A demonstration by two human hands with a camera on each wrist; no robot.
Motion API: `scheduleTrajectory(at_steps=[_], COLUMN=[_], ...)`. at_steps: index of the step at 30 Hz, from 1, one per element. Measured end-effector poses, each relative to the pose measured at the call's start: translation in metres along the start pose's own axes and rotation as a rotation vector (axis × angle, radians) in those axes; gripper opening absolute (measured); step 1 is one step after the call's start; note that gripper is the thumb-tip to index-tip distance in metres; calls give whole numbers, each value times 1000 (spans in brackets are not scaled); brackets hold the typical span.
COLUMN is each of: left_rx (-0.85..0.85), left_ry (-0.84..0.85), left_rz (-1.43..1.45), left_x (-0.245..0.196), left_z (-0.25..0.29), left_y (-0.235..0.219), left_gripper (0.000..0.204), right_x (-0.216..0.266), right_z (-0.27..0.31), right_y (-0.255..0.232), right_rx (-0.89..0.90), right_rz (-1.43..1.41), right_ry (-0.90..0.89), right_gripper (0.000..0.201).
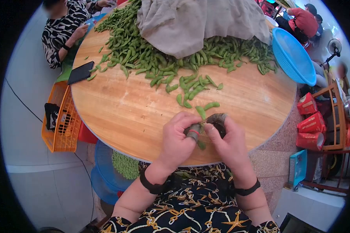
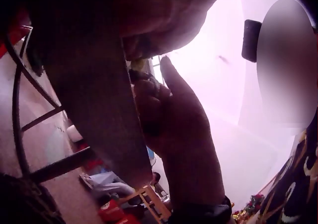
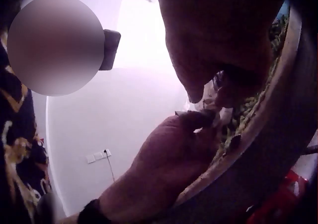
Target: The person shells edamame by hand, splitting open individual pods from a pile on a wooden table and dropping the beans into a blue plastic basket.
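Note:
Close to the table's near edge my left hand (image 1: 177, 141) and right hand (image 1: 232, 145) meet, fingers curled inward. Between their fingertips they pinch a green soybean pod (image 1: 201, 112). A grey sleeve with a red band (image 1: 193, 133) covers a digit of the left hand. A dark grey cover (image 1: 217, 119) wraps a finger of the right. Just below the fingers lies another green pod (image 1: 201, 145). Loose pods (image 1: 190, 87) lie just beyond. Both wrist views are dark; the left hand (image 3: 171, 149) shows under the right one, the pod's details hidden.
A large heap of pods (image 1: 132, 50) lies under a grey cloth (image 1: 179, 27) on the round wooden table (image 1: 116, 105). A phone (image 1: 81, 73) and a blue basket (image 1: 293, 56) sit at its edges. Shelled beans (image 1: 125, 165) fill a blue tub below. Another person (image 1: 64, 31) sits far left.

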State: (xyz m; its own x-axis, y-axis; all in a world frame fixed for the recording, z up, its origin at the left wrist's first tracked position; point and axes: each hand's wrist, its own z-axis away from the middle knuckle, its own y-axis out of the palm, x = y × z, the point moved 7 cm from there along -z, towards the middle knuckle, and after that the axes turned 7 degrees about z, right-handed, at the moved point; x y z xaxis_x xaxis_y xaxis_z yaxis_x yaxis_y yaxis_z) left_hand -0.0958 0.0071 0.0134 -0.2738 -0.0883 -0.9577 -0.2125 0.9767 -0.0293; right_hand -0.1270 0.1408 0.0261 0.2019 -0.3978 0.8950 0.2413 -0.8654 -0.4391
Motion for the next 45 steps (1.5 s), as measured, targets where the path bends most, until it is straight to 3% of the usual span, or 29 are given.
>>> scheduleTrajectory(at_steps=[1, 3, 8, 10, 12, 14, 16, 18, 20, 21, 25, 28, 30, 31, 33, 37, 39, 43, 45], left_rx=[-1, 57, 83, 76, -23, -59, -95, -109, -93, -75, -66, -90, 65, 63, 272, 95, -8, -29, -45], left_ry=[0, -23, 139, 165, -243, -227, -213, -305, -311, -308, -262, -298, -563, -566, -614, -496, -401, -383, -329], left_rz=[1, -74, -158, -163, 198, 278, 357, 537, 499, 459, 379, 520, 766, 767, 1027, 1027, 826, 685, 484], left_x=[-3, -12, -18, -20, 6, 11, 13, 19, 16, 14, 14, 9, 16, 20, 20, 20, 21, 20, 17], left_z=[0, -1, 2, 3, 7, 5, 4, 5, 4, 3, 1, -1, 6, 8, 12, 8, 7, 8, 7], left_y=[0, 5, 14, 15, 8, 2, -6, -6, -4, -3, 2, 2, 12, 9, 21, 16, 5, 1, -2], left_gripper=[24, 25, 29, 29, 26, 25, 24, 23, 23, 22, 22, 23, 25, 25, 23, 20, 14, 8, 9], right_x=[1, -1, -4, -19, -18, -15, 16, 18, -1, -3, -9, -7, -31, -30, -22, 2, 4, 0, -4], right_z=[0, 2, -5, -3, -3, -3, 16, 9, -23, -33, -40, -29, -9, -3, 9, 13, 15, 16, 17], right_y=[2, -3, -1, -1, -5, -21, 1, -1, -25, -25, -13, -15, 4, 5, 16, 19, 20, 22, 23], right_rx=[1, -161, -68, -89, -68, -47, 738, 756, 154, 61, 36, 29, 444, 446, 573, 574, 601, 624, 615], right_rz=[1, -160, -159, -253, -227, -201, 262, 161, 326, 516, 822, 638, -369, -369, -700, -529, -501, -523, -578], right_ry=[0, 62, -13, 93, 90, 88, -287, -183, -18, -73, -118, -226, 360, 363, 440, 314, 279, 311, 366], right_gripper=[18, 22, 22, 21, 21, 21, 21, 25, 30, 29, 23, 15, 14, 14, 18, 20, 22, 23, 22])
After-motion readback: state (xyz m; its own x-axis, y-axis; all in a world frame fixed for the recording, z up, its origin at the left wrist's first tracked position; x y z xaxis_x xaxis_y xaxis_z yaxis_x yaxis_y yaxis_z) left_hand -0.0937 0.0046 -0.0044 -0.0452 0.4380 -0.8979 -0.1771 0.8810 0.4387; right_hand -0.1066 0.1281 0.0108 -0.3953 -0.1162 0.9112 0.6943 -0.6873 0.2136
